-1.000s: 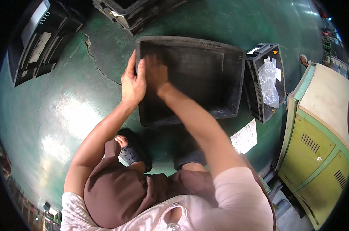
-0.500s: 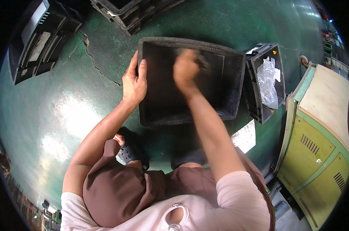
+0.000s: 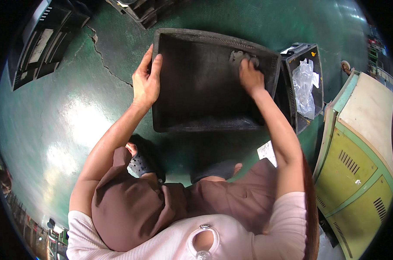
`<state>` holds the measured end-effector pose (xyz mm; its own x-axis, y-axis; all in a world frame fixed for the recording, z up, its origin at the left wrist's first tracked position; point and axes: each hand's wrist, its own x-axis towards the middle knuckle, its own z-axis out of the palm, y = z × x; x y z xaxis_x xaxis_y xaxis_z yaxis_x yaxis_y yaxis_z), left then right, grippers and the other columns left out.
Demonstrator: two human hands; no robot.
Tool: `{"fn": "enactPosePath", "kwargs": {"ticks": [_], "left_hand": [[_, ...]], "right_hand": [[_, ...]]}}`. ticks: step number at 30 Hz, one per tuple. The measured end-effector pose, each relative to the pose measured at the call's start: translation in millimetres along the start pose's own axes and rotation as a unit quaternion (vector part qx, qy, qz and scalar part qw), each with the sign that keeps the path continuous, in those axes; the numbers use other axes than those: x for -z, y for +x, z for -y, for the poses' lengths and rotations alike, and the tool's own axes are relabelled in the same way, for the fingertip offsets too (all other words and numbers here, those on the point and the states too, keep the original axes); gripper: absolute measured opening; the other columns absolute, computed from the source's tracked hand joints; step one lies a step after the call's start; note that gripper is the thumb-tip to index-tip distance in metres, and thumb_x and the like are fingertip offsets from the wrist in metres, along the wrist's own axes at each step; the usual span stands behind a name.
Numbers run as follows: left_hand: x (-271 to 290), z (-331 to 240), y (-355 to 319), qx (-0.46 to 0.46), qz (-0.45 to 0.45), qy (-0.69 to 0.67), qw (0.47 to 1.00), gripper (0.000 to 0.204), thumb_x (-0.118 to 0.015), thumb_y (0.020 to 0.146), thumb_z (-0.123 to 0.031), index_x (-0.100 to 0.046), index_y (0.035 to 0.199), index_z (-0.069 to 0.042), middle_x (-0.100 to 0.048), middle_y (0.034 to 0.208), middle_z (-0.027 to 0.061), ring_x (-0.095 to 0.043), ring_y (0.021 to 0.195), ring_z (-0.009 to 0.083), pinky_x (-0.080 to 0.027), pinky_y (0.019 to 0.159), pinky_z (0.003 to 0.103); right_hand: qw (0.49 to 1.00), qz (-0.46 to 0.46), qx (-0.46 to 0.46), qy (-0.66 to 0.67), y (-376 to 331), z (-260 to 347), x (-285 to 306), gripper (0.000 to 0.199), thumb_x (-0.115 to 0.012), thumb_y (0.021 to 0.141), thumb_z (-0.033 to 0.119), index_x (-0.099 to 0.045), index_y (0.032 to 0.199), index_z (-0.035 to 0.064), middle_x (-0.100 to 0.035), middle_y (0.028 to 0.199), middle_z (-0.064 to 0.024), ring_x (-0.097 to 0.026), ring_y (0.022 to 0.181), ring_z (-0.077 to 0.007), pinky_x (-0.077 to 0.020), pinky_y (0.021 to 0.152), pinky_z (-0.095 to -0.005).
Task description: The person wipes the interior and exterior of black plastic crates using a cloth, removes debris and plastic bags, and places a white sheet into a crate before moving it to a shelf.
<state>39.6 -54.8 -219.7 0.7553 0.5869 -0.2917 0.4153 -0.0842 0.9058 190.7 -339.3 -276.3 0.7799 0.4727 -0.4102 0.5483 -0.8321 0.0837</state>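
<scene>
A large black plastic crate (image 3: 201, 123) is in front of me, its open side facing me. My left hand (image 3: 146, 81) grips the crate's left wall, thumb inside and fingers round the outside. Inside the crate, toward its far right corner, my right hand (image 3: 251, 78) is closed on a crumpled grey cloth (image 3: 237, 56). The cloth bunches out beyond my fingertips against the crate's inner surface. Part of it is hidden under the hand.
A smaller black crate (image 3: 294, 119) holding a clear plastic bag (image 3: 303, 89) stands close on the right. Beyond it is a green and cream metal cabinet (image 3: 348, 151). More black crates (image 3: 42, 47) stand at far left and at the top. A crack (image 3: 102, 58) runs across the green floor.
My right hand has swept rightward with the cloth across the crate's inside. The crate has shifted slightly up in view, with my left hand still on its left wall.
</scene>
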Motion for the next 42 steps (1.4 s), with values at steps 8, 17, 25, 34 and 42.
{"fn": "enactPosePath", "kwargs": {"ticks": [8, 17, 25, 34, 42], "left_hand": [[0.6, 11.1, -1.4, 0.016, -0.029, 0.009, 0.999, 0.05, -0.053, 0.091, -0.038, -0.049, 0.131, -0.009, -0.064, 0.107, 0.0126, -0.058, 0.087, 0.0152, -0.044, 0.083, 0.028], [6.2, 10.1, 12.2, -0.076, -0.036, 0.097, 0.992, 0.05, -0.053, 0.09, -0.038, -0.05, 0.129, -0.008, -0.067, 0.099, 0.0139, -0.062, 0.086, 0.0171, -0.046, 0.082, 0.03], [4.0, -1.0, 7.8, -0.026, -0.006, 0.037, 0.999, 0.049, -0.053, 0.091, -0.036, -0.05, 0.129, -0.005, -0.062, 0.115, 0.0171, -0.057, 0.109, 0.0219, -0.042, 0.093, 0.031], [7.0, -6.7, 3.9, -0.011, 0.008, 0.05, 0.999, 0.048, -0.05, 0.092, -0.036, -0.049, 0.129, -0.006, -0.059, 0.118, 0.0196, -0.055, 0.113, 0.0296, -0.04, 0.096, 0.034], [6.2, 0.7, 3.8, -0.03, -0.005, 0.089, 0.996, 0.053, -0.048, 0.091, -0.043, -0.047, 0.131, -0.008, -0.063, 0.109, 0.0198, -0.059, 0.105, 0.0294, -0.043, 0.091, 0.034]], "right_hand": [[0.913, 0.201, 0.338, 0.108, -59.2, 64.6, -12.2, 0.043, -0.053, 0.078, 0.011, -0.053, 0.121, 0.0116, -0.055, 0.12, -0.0165, -0.063, 0.084, -0.0351, -0.0512, 0.073, -0.0448], [0.859, 0.06, 0.447, 0.242, -26.5, 152.9, -9.7, 0.024, -0.06, 0.079, 0.021, -0.061, 0.102, 0.0171, -0.061, 0.106, -0.0067, -0.063, 0.077, -0.0309, -0.0504, 0.068, -0.0451], [0.908, 0.215, 0.347, 0.087, -63.3, 17.9, 2.4, 0.024, -0.063, 0.075, 0.017, -0.064, 0.099, 0.0171, -0.058, 0.118, -0.0119, -0.063, 0.089, -0.0316, -0.0512, 0.072, -0.0436], [0.872, 0.063, 0.459, 0.156, -21.8, 178.1, -6.9, 0.031, -0.056, 0.082, 0.02, -0.061, 0.111, 0.0255, -0.054, 0.124, -0.0022, -0.063, 0.089, -0.0269, -0.0499, 0.076, -0.0418], [0.864, -0.029, 0.47, 0.179, -14.5, 172.2, -11.6, 0.021, -0.057, 0.081, 0.021, -0.066, 0.1, 0.0258, -0.06, 0.111, -0.0002, -0.064, 0.086, -0.0246, -0.0529, 0.074, -0.0382]]}}
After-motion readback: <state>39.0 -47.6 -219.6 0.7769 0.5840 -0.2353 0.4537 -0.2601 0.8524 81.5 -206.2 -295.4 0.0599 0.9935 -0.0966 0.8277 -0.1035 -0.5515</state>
